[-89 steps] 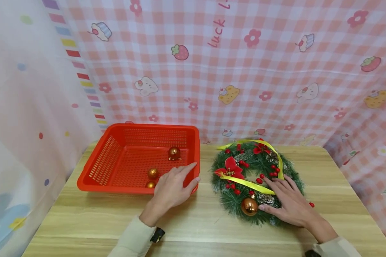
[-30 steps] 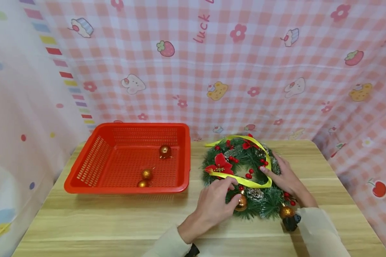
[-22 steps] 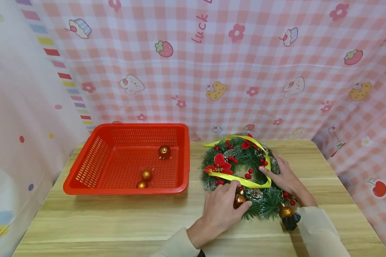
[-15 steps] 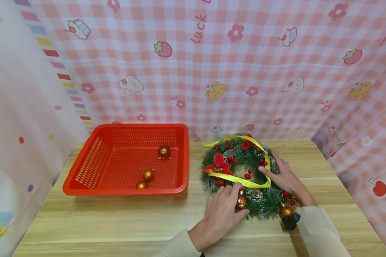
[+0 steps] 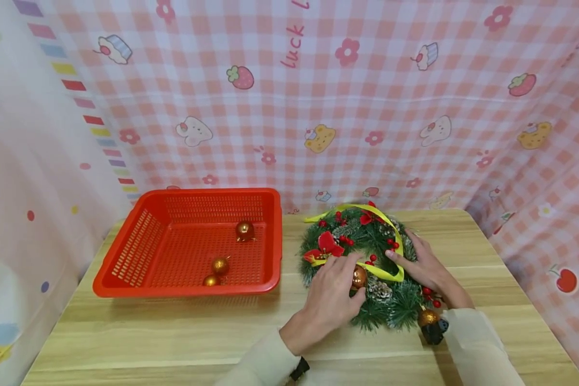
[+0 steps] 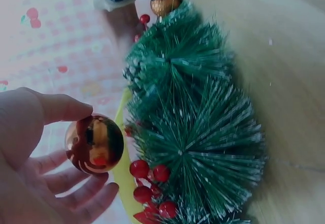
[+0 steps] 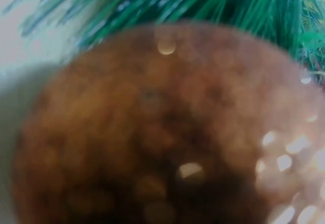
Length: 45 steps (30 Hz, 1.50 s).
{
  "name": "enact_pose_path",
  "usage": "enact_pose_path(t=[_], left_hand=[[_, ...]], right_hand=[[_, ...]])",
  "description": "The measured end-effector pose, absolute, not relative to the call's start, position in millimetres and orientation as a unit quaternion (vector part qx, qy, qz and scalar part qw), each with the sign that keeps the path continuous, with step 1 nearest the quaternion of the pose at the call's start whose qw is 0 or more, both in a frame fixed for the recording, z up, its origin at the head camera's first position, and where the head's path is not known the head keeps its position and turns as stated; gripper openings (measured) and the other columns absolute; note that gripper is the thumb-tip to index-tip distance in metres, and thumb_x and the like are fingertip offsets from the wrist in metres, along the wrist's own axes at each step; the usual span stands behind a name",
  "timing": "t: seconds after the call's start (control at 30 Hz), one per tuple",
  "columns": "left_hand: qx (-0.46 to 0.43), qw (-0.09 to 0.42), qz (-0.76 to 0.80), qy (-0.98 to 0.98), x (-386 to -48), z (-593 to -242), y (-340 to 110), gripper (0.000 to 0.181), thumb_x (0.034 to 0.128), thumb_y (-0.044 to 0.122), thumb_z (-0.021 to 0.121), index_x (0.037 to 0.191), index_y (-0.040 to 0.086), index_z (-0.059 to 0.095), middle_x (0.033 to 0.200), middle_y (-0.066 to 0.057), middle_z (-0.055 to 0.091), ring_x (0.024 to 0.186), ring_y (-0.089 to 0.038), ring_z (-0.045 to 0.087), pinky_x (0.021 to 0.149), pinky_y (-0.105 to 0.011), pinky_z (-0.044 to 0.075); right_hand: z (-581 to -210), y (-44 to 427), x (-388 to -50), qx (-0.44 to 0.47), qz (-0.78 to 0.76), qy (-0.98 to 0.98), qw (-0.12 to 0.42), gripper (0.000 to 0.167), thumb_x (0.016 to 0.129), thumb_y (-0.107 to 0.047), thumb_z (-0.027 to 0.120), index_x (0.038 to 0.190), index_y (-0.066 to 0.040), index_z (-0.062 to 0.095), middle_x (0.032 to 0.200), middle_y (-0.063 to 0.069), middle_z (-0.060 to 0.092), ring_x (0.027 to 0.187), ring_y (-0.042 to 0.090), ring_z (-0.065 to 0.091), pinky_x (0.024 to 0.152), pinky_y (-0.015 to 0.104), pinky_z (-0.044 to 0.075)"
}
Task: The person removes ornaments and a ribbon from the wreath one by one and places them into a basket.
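Note:
My left hand [image 5: 335, 295] pinches a shiny copper Christmas ball [image 5: 359, 276] over the near-left part of a green Christmas wreath [image 5: 400, 303]. In the left wrist view the ball [image 6: 95, 144] sits between thumb and fingers, beside the needles. My right hand [image 5: 427, 268] holds the wreath's right side, its thumb on the inner side by a yellow ribbon [image 5: 383, 273] and the other fingers along the outer edge, partly hidden. A glittery copper ball [image 5: 428, 316] hangs at the wreath's near right, by the right wrist; blurred, it fills the right wrist view.
A red plastic basket [image 5: 183, 290] stands on the left of the wooden table [image 5: 173, 343]. Three balls lie in it, among them a shiny one [image 5: 244, 230] and a glittery one [image 5: 220, 265]. A checked cloth [image 5: 251, 118] hangs behind the table.
My left hand has gone from the basket to the wreath, taken hold of the shiny ball at its near edge and raised it. My right hand has shifted up along the wreath's right side.

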State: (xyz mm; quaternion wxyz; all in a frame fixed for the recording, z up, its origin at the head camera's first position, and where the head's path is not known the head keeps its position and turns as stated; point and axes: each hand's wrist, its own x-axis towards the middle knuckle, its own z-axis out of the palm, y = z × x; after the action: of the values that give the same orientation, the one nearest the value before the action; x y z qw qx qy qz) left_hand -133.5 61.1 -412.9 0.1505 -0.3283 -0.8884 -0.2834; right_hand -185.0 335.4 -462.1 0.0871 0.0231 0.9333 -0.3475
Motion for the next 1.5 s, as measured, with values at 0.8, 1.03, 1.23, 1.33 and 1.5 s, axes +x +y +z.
enact_pose_path(t=[0.8, 1.03, 1.23, 1.33, 1.5], left_hand=[[-0.378, 0.155, -0.281, -0.869, -164, -408, 64, 0.05, 0.0905, 0.008, 0.069, 0.138, 0.01, 0.051, 0.131, -0.005, 0.061, 0.114, -0.021, 0.055, 0.101, -0.031, 0.044], [-0.382, 0.157, -0.303, -0.859, -166, -409, 66, 0.045, 0.0929, 0.008, 0.066, 0.135, 0.011, 0.052, 0.131, -0.006, 0.06, 0.114, -0.022, 0.054, 0.099, -0.031, 0.046], [-0.385, 0.122, -0.313, -0.859, -162, -407, 63, 0.046, 0.0926, 0.017, 0.068, 0.136, 0.013, 0.052, 0.128, -0.004, 0.061, 0.109, -0.019, 0.055, 0.093, -0.028, 0.048], [-0.386, 0.102, -0.322, -0.859, -160, -404, 59, 0.048, 0.0911, 0.021, 0.069, 0.136, 0.014, 0.052, 0.125, -0.003, 0.062, 0.103, -0.017, 0.055, 0.085, -0.024, 0.049], [-0.384, 0.064, -0.323, -0.863, -157, -401, 53, 0.047, 0.0897, 0.023, 0.068, 0.133, 0.015, 0.054, 0.12, -0.002, 0.063, 0.102, -0.015, 0.056, 0.077, -0.019, 0.049]], right_hand=[[-462, 332, -185, 0.032, -0.348, 0.932, 0.09, 0.101, 0.094, -0.064, 0.05, 0.159, -0.009, -0.003, 0.158, 0.035, 0.0, 0.139, 0.061, 0.015, 0.102, 0.076, 0.024], [-462, 333, -185, 0.034, -0.35, 0.932, 0.091, 0.101, 0.094, -0.065, 0.05, 0.159, -0.009, -0.003, 0.159, 0.034, -0.001, 0.139, 0.061, 0.014, 0.102, 0.076, 0.024], [-464, 334, -184, 0.037, -0.357, 0.929, 0.092, 0.102, 0.092, -0.067, 0.05, 0.16, -0.011, -0.004, 0.16, 0.033, -0.001, 0.141, 0.06, 0.013, 0.103, 0.076, 0.023], [-464, 334, -185, 0.038, -0.355, 0.93, 0.091, 0.102, 0.092, -0.067, 0.05, 0.16, -0.011, -0.004, 0.16, 0.033, -0.001, 0.141, 0.06, 0.012, 0.103, 0.076, 0.023], [-463, 334, -184, 0.035, -0.352, 0.931, 0.088, 0.102, 0.092, -0.067, 0.05, 0.159, -0.01, -0.003, 0.159, 0.033, -0.001, 0.141, 0.06, 0.012, 0.104, 0.076, 0.022]])
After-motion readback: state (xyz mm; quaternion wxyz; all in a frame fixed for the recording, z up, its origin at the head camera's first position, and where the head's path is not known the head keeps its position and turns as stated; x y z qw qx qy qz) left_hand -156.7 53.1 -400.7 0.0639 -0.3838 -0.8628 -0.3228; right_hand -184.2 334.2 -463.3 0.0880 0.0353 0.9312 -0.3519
